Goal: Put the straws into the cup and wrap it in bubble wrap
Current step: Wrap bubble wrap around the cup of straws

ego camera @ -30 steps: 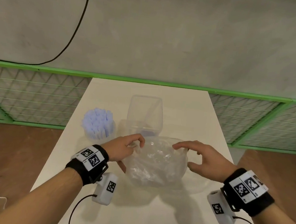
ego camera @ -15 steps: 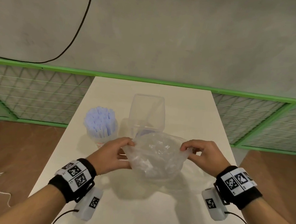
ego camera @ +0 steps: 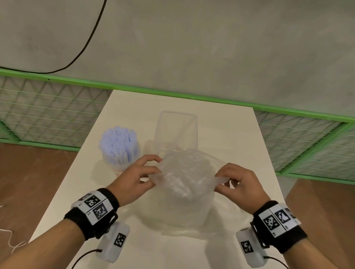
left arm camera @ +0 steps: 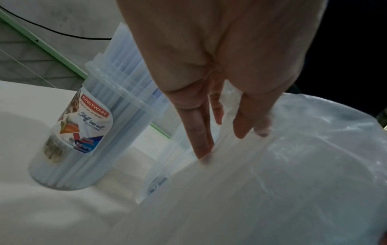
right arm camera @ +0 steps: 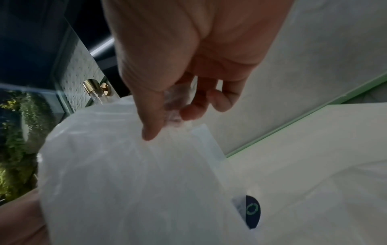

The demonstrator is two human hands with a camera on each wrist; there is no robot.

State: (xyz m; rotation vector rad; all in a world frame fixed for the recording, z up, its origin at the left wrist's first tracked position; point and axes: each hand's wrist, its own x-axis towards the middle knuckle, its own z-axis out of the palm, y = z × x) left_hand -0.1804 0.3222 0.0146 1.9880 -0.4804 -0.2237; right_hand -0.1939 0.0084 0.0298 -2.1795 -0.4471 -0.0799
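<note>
A crumpled sheet of clear bubble wrap (ego camera: 187, 175) hangs just above the white table (ego camera: 163, 257), held at both sides. My left hand (ego camera: 157, 166) pinches its left edge between thumb and fingers; the left wrist view shows those fingers (left arm camera: 201, 132) on the wrap (left arm camera: 272, 182). My right hand (ego camera: 219, 180) pinches the right edge, seen close in the right wrist view as the hand (right arm camera: 167, 119) on the wrap (right arm camera: 136, 182). A clear labelled cup (ego camera: 119, 151) full of pale blue straws (ego camera: 117, 138) stands upright left of the wrap, also visible as the cup (left arm camera: 83, 132) beside my left hand.
An empty clear square container (ego camera: 177, 130) stands behind the wrap. More clear film (ego camera: 187, 219) lies on the table beneath it, with a dark round sticker (right arm camera: 252, 210). A green-framed mesh fence (ego camera: 48, 112) runs behind the table. Table edges drop to a brown floor.
Both hands went from open above the wrap to pinching its two edges. The wrap has been lifted off the table and pulled a little wider.
</note>
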